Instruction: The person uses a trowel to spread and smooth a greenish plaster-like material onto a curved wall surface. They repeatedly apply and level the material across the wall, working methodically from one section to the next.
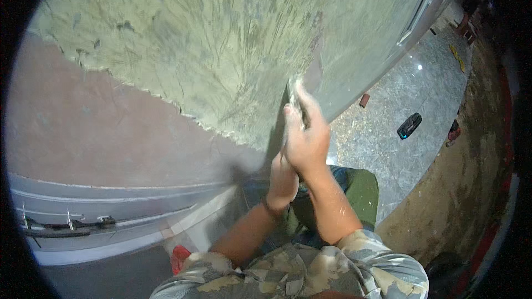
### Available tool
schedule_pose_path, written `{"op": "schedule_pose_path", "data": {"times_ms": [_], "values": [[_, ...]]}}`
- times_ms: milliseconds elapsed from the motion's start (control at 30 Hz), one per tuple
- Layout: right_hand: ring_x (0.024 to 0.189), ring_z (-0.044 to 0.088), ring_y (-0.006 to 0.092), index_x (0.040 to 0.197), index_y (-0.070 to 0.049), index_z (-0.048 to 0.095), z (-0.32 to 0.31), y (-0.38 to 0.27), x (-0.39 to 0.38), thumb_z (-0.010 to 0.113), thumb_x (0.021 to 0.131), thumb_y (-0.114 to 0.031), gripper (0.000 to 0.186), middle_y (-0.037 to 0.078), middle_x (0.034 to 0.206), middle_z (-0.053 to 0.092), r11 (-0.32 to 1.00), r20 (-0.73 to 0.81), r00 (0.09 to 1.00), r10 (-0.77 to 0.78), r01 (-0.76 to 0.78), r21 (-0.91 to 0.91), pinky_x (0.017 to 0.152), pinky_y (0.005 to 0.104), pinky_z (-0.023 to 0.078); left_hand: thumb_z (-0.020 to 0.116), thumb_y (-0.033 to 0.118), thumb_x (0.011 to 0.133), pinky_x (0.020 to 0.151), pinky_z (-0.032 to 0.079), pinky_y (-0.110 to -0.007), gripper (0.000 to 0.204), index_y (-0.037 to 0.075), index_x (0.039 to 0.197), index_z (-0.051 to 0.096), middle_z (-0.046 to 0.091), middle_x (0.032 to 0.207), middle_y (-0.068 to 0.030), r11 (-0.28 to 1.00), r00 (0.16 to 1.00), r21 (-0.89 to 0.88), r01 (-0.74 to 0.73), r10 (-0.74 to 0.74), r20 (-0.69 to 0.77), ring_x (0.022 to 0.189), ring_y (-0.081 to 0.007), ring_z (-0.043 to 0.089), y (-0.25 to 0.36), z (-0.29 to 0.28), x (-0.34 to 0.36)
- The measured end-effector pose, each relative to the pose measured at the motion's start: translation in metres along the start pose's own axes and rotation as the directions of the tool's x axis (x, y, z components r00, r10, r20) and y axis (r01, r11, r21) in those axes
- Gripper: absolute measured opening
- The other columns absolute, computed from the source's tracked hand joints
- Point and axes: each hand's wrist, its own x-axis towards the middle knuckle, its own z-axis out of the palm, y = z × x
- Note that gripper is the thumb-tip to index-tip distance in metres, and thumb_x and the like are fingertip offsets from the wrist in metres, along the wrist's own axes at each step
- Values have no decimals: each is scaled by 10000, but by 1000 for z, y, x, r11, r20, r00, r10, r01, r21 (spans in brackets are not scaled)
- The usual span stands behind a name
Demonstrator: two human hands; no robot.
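Observation:
A large curved panel (238, 39) fills the upper view, coated in rough yellow-green filler with a jagged edge. Beyond that edge, to the left, its surface (122, 133) is smooth and pinkish grey. My right hand (310, 141) is closed near the panel's right side, thumb and fingers around a narrow, dusty thing (295, 84) whose kind I cannot make out. Just below and left of it, my left hand (283, 180) presses against the right palm, fingers together and partly hidden. Pale dust whitens the fingertips. A dark strip of shadow lies beside them.
At the lower left are grey ribbed trim and a black bar-like fitting (61, 227). A red thing (179, 259) sits by my left sleeve. On the concrete floor (377, 160) lie a black oblong device (409, 126) and a reddish cylinder (364, 100).

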Motion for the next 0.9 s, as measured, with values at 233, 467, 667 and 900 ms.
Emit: {"op": "schedule_pose_path", "data": {"times_ms": [233, 467, 667, 900], "values": [[1320, 545, 261, 1388, 54, 546, 4, -2, 16, 606, 1000, -147, 441, 206, 1406, 590, 999, -12, 1000, 19, -19, 30, 1115, 365, 394, 447, 188, 1060, 1030, 447, -386, 387, -21, 1375, 529, 614, 1317, -214, 978, 980, -56, -199, 197, -39, 1237, -314, 585, 19, -2, 1], [1291, 572, 269, 1391, 73, 532, -6, -7, 27, 597, 1001, -108, 435, 208, 1396, 595, 999, 39, 999, -4, 6, -45, 1103, 367, 412, 368, 215, 1090, 1030, 422, -342, 403, -40, 1348, 542, 625, 1285, -158, 879, 994, -471, 70, -103, -44, 1180, -253, 572, 37, 12, 14], [1325, 544, 274, 1392, 73, 522, -8, -6, 33, 592, 1000, -101, 435, 216, 1390, 592, 998, 101, 993, 60, -59, -14, 1126, 374, 384, 344, 215, 1104, 1087, 371, -329, 418, -50, 1386, 502, 581, 1362, -150, 859, 998, -509, 59, -63, 9, 1248, -239, 534, 30, 17, 18], [1336, 534, 242, 1395, 37, 543, -19, -5, 41, 611, 1001, -107, 425, 200, 1410, 588, 999, 34, 998, -46, 46, 14, 1111, 351, 404, 356, 210, 1089, 988, 436, -323, 380, -51, 1286, 549, 621, 1195, -136, 748, 990, -654, 114, -141, 11, 1110, -217, 566, 24, 26, 22]]}}
